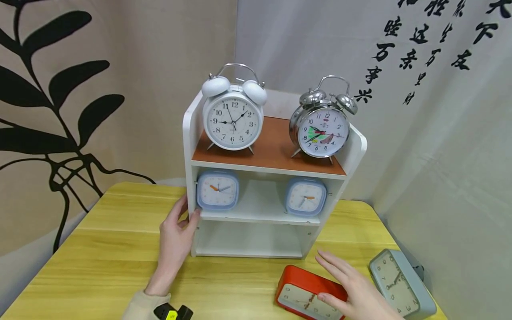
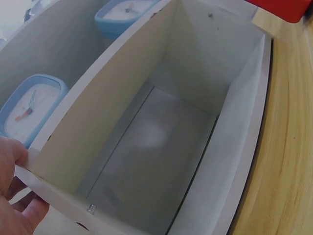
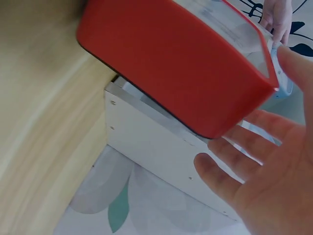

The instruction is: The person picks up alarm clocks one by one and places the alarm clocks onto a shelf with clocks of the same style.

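My left hand (image 1: 176, 235) holds the left side of a small white shelf (image 1: 256, 257), thumb at its front edge and fingers around the outer side. Beside the thumb, a blue square alarm clock (image 1: 218, 190) stands on the middle level, with a second blue clock (image 1: 306, 197) at the right end. My right hand (image 1: 352, 284) is spread at the right end of a red rectangular clock (image 1: 312, 279) on the table. In the right wrist view, straight fingers (image 3: 252, 142) lie close by the red clock's corner, thumb apart on the other side.
A white twin-bell clock (image 1: 233, 118) and a silver twin-bell clock (image 1: 323, 129) stand on the shelf's brown top. A grey-blue clock (image 1: 404, 284) stands at the right of the wooden table (image 1: 100, 249). Printed curtains hang behind.
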